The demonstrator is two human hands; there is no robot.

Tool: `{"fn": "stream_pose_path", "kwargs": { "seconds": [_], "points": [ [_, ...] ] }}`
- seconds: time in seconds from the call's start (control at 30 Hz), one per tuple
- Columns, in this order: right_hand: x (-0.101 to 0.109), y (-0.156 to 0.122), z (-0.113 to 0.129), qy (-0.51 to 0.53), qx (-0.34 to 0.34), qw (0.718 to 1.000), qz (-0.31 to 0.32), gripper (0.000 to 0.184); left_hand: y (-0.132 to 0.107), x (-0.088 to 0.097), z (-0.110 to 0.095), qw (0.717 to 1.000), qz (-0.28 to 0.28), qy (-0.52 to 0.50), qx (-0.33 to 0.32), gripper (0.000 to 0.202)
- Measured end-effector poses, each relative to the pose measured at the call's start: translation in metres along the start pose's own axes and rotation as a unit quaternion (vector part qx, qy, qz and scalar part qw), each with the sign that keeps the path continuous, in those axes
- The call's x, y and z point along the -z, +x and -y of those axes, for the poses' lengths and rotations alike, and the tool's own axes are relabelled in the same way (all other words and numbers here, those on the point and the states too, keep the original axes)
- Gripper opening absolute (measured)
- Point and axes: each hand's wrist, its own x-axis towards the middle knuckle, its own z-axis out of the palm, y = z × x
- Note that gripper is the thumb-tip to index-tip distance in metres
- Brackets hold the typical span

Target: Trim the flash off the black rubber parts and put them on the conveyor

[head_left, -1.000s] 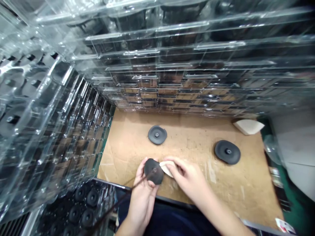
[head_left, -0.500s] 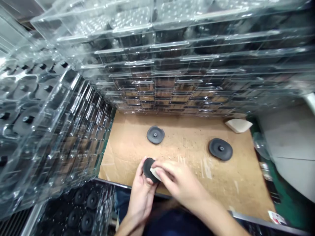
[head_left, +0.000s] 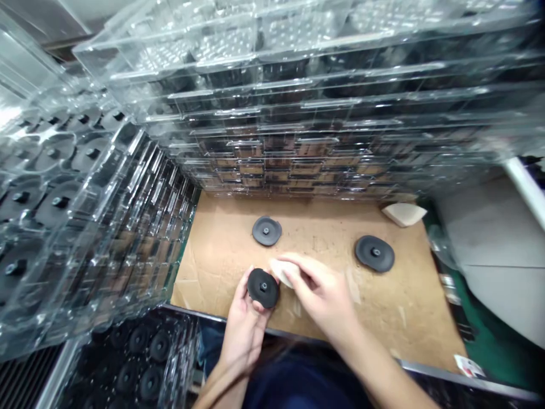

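My left hand (head_left: pixel 244 324) is closed around a round black disc (head_left: pixel 263 287) with a small hub in its middle, held just above the near edge of a cardboard sheet (head_left: pixel 323 272). Right beside the disc, my right hand (head_left: pixel 317 289) pinches a small white wedge-shaped pad (head_left: pixel 281 271) whose tip touches or nearly touches the disc's right edge. Two more black discs lie flat on the cardboard: one (head_left: pixel 266 230) behind my hands, another (head_left: pixel 374 253) to the right.
Tall stacks of clear plastic trays (head_left: pixel 298 113) wall in the cardboard at the back and on the left (head_left: pixel 85 216). A clear tray of black discs (head_left: pixel 140 352) sits low at the near left. A second white pad (head_left: pixel 403 214) lies at the cardboard's back right corner.
The white pad covered part of the disc half a second ago; now it is off to the disc's right and the disc's face shows fully. The view has shifted a little.
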Motion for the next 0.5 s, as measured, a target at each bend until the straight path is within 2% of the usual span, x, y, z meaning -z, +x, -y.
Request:
{"fn": "stream_pose_path", "kwargs": {
  "seconds": [0.1,0.2,0.33,0.4,0.5],
  "points": [
    [-0.008,-0.001,0.003,0.006,0.024,0.999,0.036,0.022,0.000,0.001,0.000,1.000,0.011,-0.004,-0.003,0.062],
    [0.007,-0.017,-0.009,-0.010,0.019,0.997,0.072,0.018,-0.002,0.000,-0.002,1.000,0.028,-0.009,0.002,0.063],
    [0.032,-0.052,-0.037,-0.062,-0.036,0.997,0.025,0.022,-0.003,-0.002,-0.005,0.999,0.041,-0.031,0.008,0.066],
    [0.032,-0.064,-0.047,-0.077,-0.051,0.996,0.006,0.023,-0.002,-0.001,-0.005,0.998,0.045,-0.041,0.010,0.071],
    [0.021,-0.071,-0.053,-0.089,-0.052,0.994,-0.023,0.023,-0.001,0.001,-0.007,0.997,0.057,-0.046,0.032,0.080]
  ]
}}
